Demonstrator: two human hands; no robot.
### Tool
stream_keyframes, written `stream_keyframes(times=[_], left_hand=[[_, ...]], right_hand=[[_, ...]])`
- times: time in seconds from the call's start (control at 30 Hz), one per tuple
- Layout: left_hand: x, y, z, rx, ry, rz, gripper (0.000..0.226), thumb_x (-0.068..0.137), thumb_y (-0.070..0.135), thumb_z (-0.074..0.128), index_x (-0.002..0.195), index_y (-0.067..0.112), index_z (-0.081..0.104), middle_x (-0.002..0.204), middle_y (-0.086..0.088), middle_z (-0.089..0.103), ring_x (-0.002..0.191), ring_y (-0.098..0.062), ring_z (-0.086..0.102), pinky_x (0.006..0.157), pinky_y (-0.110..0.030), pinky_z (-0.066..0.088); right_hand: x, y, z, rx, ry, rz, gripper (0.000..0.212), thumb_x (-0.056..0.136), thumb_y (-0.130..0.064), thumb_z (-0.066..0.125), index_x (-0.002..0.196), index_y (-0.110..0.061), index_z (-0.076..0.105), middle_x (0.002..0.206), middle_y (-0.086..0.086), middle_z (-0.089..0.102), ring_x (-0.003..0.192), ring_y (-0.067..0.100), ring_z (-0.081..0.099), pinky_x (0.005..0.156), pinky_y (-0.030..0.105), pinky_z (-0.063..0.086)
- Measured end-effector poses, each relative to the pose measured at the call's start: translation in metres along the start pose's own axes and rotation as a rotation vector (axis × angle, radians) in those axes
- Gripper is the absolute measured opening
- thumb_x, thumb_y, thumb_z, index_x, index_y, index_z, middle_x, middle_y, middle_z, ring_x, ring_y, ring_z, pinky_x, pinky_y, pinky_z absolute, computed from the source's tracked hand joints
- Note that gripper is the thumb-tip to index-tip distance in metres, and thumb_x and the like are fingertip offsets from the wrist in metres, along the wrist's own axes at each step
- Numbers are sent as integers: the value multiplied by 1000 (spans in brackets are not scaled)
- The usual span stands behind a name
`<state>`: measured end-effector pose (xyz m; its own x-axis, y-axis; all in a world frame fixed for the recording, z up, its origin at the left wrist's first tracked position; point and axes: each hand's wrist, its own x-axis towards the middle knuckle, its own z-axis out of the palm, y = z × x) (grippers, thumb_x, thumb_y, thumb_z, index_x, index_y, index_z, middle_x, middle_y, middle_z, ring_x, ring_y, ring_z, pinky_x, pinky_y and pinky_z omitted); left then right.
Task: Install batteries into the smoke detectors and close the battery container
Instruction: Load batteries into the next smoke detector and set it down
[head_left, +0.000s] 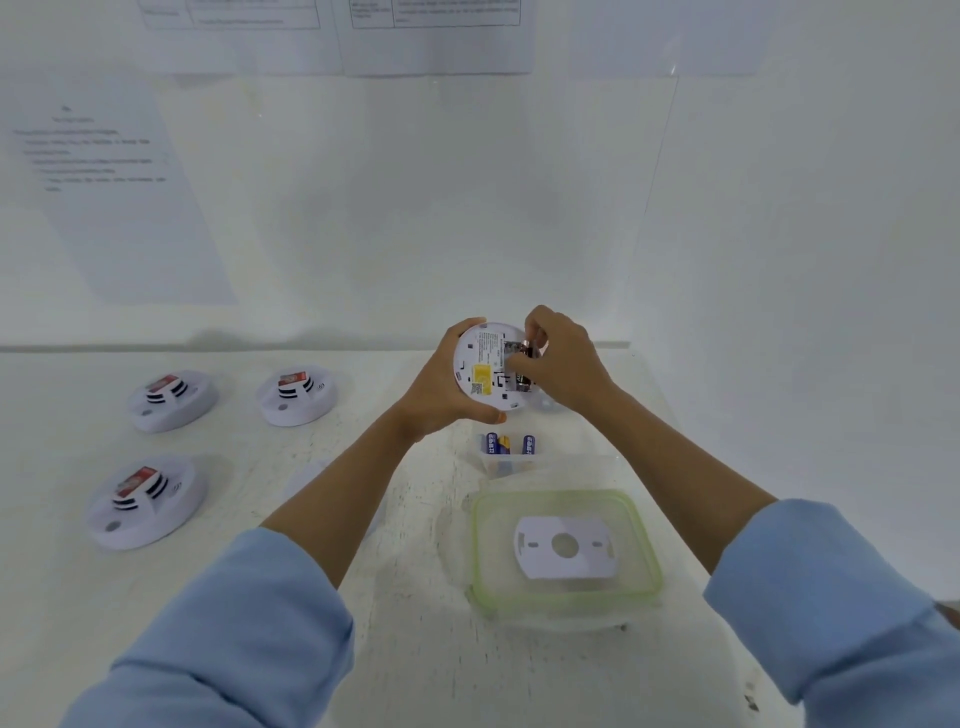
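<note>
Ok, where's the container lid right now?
In the head view the lid lies on the table, right of centre, just nearer than the battery container, with a white plate resting on it.

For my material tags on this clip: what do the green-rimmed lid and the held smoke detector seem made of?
Green-rimmed lid: likely clear plastic with a green seal; the table shows through it. Held smoke detector: probably matte white plastic, smooth and without glare.

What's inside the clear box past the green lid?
Blue batteries stand in the clear box. Their lower ends blur behind its wall, so the count is unclear.
</note>
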<state>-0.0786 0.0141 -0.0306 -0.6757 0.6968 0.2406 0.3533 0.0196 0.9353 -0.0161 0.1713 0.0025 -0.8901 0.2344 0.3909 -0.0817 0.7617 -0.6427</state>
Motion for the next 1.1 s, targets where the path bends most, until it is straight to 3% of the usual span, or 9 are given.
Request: stream_keyframes(times=[0.2, 0.3, 0.47, 0.53, 0.63, 0.8, 0.9, 0.97, 1.1], left_hand=[[6, 1, -3, -11, 31, 17, 100, 49, -1, 79, 133, 20, 28, 125, -1, 44, 109, -9, 52, 76, -18, 52], [5, -2, -9, -8, 37, 5, 102, 49, -1, 79, 134, 21, 27, 130, -4, 42, 113, -7, 49, 76, -17, 52], [7, -9, -18, -1, 54, -30, 104, 52, -8, 81, 135, 21, 27, 125, 6, 44, 112, -6, 49, 76, -15, 52], [10, -11, -20, 2, 68, -27, 102, 57, -15, 79, 137, 19, 26, 124, 8, 44, 112, -5, 48, 76, -14, 51], [15, -11, -22, -3, 82, -25, 99, 59, -16, 78, 135, 21, 26, 123, 10, 44, 112, -4, 48, 77, -14, 51], [22, -13, -29, -25, 114, -19, 100, 55, -13, 81, 132, 23, 28, 122, 12, 44, 112, -4, 49, 77, -15, 52], [28, -16, -31, -16, 122, -21, 97, 58, -16, 77, 133, 22, 28, 121, 13, 44, 112, -4, 49, 77, -14, 51], [31, -19, -31, -10, 121, -26, 98, 58, -16, 77, 134, 21, 27, 122, 13, 45, 112, -4, 49, 78, -14, 51], [37, -26, -32, -15, 104, -34, 101, 55, -16, 80, 133, 22, 28, 121, 13, 45, 111, -4, 50, 78, -16, 52]], right_hand=[[-4, -7, 0, 105, 201, -179, 16, 74, -1, 64, 80, -6, 50, 74, 7, 53, 62, 22, 49, 56, 25, 43], [0, -4, -11, 259, 328, 83, 15, 74, 0, 66, 88, -1, 61, 78, 7, 60, 63, 13, 53, 56, 8, 43], [-2, 18, -11, -149, -383, 490, 29, 74, -1, 65, 101, 11, 64, 83, 12, 67, 62, 15, 53, 69, 24, 54], [-6, 22, -2, -156, -539, 532, 29, 77, -2, 65, 105, 7, 64, 81, 9, 65, 61, 14, 57, 57, 18, 54], [-2, 23, 0, -96, -590, 525, 26, 82, -3, 63, 106, 3, 62, 86, 10, 64, 64, 15, 61, 63, 23, 56], [25, 23, -15, -34, -397, 399, 16, 78, -2, 68, 94, -2, 68, 65, 3, 61, 48, 10, 55, 46, 17, 44], [42, 26, -8, -112, -324, 275, 22, 76, -7, 71, 98, -7, 68, 74, 2, 60, 57, 12, 53, 53, 19, 41], [51, 27, 3, -185, -399, 205, 29, 76, -13, 73, 104, -11, 67, 85, 4, 61, 66, 14, 53, 61, 21, 41], [66, 34, 22, -248, -621, 131, 31, 80, -14, 70, 110, -8, 64, 64, -13, 48, 57, 3, 42, 55, 16, 34]])
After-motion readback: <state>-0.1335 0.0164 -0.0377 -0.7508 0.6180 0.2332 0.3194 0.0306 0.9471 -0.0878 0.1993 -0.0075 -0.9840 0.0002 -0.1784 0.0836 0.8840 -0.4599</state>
